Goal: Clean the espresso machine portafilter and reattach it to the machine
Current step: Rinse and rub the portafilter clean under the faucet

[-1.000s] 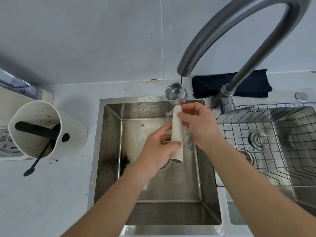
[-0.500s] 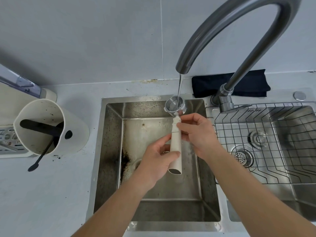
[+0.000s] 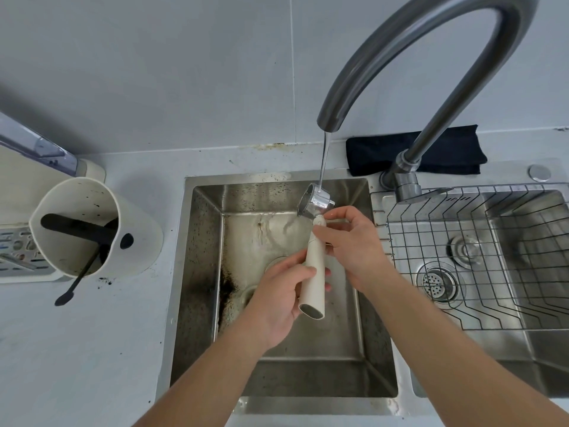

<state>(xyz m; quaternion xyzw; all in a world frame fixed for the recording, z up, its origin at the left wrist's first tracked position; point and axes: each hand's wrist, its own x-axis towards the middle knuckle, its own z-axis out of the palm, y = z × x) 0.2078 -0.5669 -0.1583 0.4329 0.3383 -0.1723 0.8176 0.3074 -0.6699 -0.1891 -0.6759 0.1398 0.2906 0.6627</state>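
Observation:
The portafilter (image 3: 314, 272) has a cream handle and a shiny metal basket head (image 3: 315, 201). It hangs over the left sink basin (image 3: 277, 352), head tilted to the left, under a thin stream of water (image 3: 323, 161) from the curved grey tap (image 3: 431, 63). My left hand (image 3: 281, 295) grips the lower part of the handle. My right hand (image 3: 351, 241) holds the handle's upper end just below the head. Coffee grounds stain the basin's left wall and floor.
A cream knock box (image 3: 89, 229) with a black bar stands on the counter at left, a black brush (image 3: 78, 282) leaning out of it. The espresso machine's drip tray (image 3: 18, 251) shows at the far left edge. A wire rack (image 3: 480, 257) covers the right basin; a dark cloth (image 3: 415, 154) lies behind the tap.
The portafilter head has tipped from upright to the left under the stream. Both hands shifted slightly right and nearer with the handle.

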